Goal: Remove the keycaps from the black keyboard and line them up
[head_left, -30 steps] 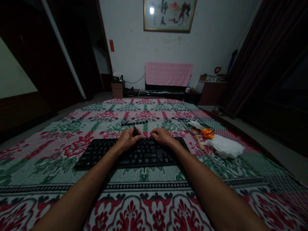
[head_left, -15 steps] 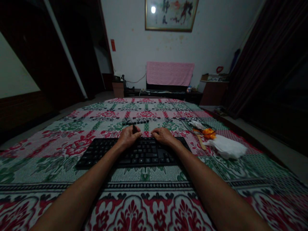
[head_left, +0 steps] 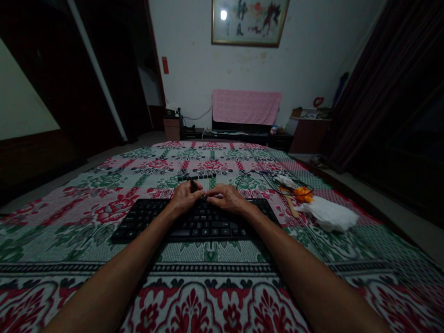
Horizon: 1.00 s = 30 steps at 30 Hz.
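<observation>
A black keyboard (head_left: pixel 145 217) lies across the patterned cloth in front of me, partly covered by my forearms. Over its upper middle, my left hand (head_left: pixel 185 196) is closed around something slim and dark, whose kind I cannot make out. My right hand (head_left: pixel 225 198) is pinched, its fingertips close against those of my left hand. Something tiny seems to sit between the fingertips, too small to name. Just beyond my left hand, several small black keycaps (head_left: pixel 205 176) stand in a row on the cloth.
Right of the keyboard lie a wooden stick (head_left: pixel 291 206), a crumpled white tissue (head_left: pixel 329 214), an orange bundle (head_left: pixel 303 194) and a thin black cable (head_left: pixel 267 178). The flowered cloth (head_left: pixel 208 286) covers the whole surface. A pink cloth (head_left: pixel 246 106) hangs over a screen by the wall.
My right hand has moved left, bringing its fingertips to those of my left hand. My left hand stays nearly in place, still around the dark thing.
</observation>
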### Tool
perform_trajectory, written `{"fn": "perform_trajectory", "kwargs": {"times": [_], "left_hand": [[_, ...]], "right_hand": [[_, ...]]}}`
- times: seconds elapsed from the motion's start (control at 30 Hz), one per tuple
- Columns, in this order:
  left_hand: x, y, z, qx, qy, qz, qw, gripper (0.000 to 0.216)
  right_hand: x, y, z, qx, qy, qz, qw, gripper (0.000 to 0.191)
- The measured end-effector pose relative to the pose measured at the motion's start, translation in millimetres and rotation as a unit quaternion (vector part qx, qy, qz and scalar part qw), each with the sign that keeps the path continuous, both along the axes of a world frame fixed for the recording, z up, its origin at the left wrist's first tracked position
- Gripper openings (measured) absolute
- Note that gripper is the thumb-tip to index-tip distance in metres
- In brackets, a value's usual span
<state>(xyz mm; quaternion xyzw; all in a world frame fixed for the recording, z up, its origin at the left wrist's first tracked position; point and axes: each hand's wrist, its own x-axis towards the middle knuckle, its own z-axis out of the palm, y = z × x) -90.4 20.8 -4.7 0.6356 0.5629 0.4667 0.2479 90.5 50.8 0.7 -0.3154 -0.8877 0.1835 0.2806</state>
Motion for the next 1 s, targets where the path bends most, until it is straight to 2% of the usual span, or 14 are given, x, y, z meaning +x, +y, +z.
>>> {"fn": "perform_trajectory", "kwargs": {"times": [0.33, 0.57, 0.7, 0.83, 1.0], "left_hand": [[1, -2, -0.7, 0.01, 0.005, -0.022, 1.0, 0.03], [-1, 1, -2.4, -0.01, -0.089, 0.022, 0.996, 0.03], [0, 2, -4.0, -0.01, -0.092, 0.021, 0.995, 0.03], [0, 1, -4.0, -0.004, -0.077, 0.02, 0.997, 0.028], [1, -1, -2.5, -0.002, -0.073, 0.018, 0.997, 0.025]], "right_hand": [[-5, 4, -4.6, 0.014, -0.005, 0.001, 1.0, 0.02], [-2, 11, -2.5, -0.016, -0.01, -0.031, 0.999, 0.019], [-1, 43, -1.3, -0.018, -0.053, -0.118, 0.991, 0.017], [-5, 81, -3.5, -0.024, -0.1, -0.239, 0.965, 0.019], [-12, 109, -11.4, -0.013, -0.111, -0.287, 0.951, 0.021]]}}
